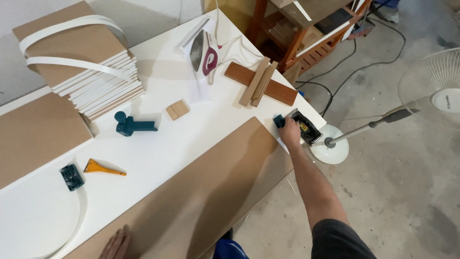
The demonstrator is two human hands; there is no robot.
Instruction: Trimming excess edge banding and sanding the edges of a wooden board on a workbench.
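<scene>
At the far corner of the stiff brown board, the right hand is clamped on a teal edge trimmer, probably light, while the left hand presses flat, open, on the near end.

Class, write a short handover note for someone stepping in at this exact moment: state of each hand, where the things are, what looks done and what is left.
Right hand: stretched out, gripping the teal and black trimming tool at the far end of the brown board.
Left hand: flat on the board's near end, holding nothing.
Board lies along the white table edge.
Nearby: iron, orange scraper, teal hand tool, stack of panels with white edge strip.
Done: tool has reached the far end. How well the edge is trimmed cannot be judged; check it.
</scene>
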